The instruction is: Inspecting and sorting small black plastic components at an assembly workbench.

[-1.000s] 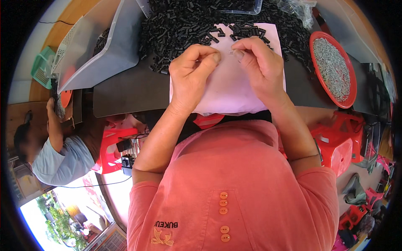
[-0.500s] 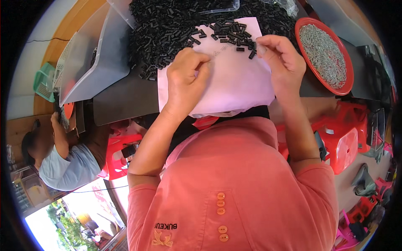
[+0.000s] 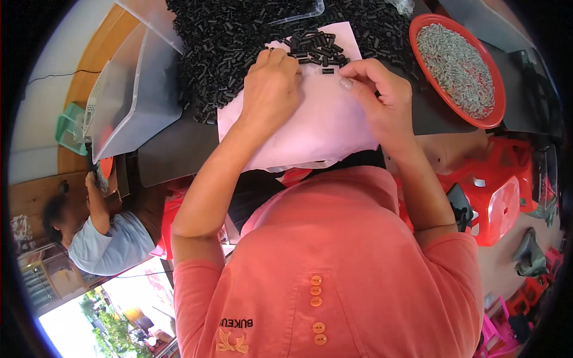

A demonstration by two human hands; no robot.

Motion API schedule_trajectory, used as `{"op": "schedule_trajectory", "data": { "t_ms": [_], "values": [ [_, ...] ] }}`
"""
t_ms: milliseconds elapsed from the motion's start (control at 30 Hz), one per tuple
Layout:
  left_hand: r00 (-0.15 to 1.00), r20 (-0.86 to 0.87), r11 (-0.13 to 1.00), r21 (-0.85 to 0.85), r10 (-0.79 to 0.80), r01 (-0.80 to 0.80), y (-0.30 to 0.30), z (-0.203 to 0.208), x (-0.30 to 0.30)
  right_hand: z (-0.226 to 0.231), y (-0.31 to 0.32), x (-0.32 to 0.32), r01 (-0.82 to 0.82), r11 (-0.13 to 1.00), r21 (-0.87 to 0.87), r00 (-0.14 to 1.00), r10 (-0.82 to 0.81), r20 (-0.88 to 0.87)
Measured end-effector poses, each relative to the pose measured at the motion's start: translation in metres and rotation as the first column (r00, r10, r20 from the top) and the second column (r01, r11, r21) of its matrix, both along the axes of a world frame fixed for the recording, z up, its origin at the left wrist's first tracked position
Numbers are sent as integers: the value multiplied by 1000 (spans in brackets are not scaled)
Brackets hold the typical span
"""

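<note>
My left hand (image 3: 271, 83) lies over the left part of a pale pink sheet (image 3: 298, 128), back upward, fingers curled down at the edge of a heap of small black cylindrical pieces (image 3: 227, 53). Its fingertips are hidden, so what they grip is unclear. On the sheet's right side, my right hand (image 3: 382, 92) is closed, thumb and index finger pinched together; anything between them is too small to make out. Just left of that pinch lies a single black piece (image 3: 327, 71). A small cluster of black pieces (image 3: 313, 46) rests on the sheet's far end.
A red basin (image 3: 500, 107) of small silvery metal parts stands at right on the dark table (image 3: 173, 149). Clear plastic bins (image 3: 134, 113) stand at left. Red stools (image 3: 501, 212) are at lower right. Another person (image 3: 110, 241) sits at far left.
My left hand has moved forward to the heap's edge, its fingers now pointing away from me. My right hand has shifted left and slightly nearer to me.
</note>
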State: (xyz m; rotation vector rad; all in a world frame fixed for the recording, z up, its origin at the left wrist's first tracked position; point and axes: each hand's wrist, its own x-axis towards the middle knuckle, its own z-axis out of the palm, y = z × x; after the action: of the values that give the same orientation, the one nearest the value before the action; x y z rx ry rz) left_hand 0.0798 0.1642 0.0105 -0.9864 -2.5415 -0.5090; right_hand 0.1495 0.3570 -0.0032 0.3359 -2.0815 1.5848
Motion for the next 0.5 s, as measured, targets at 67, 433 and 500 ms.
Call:
{"op": "schedule_trajectory", "data": {
  "t_ms": [67, 433, 500],
  "values": [
    [996, -76, 994, 92, -44, 51, -2, 2, 4, 0, -1, 0, -3, 1000, 5, 1000, 3, 5],
    [621, 693, 635, 674, -366, -378, 0, 24, 46, -3, -9, -5, -55, 994, 97, 972, 76, -221],
    [529, 703, 528, 709, -475, -468, 2, 23, 52, -2, -8, -5, -102, 987, 126, 963, 130, -237]
  ]
}}
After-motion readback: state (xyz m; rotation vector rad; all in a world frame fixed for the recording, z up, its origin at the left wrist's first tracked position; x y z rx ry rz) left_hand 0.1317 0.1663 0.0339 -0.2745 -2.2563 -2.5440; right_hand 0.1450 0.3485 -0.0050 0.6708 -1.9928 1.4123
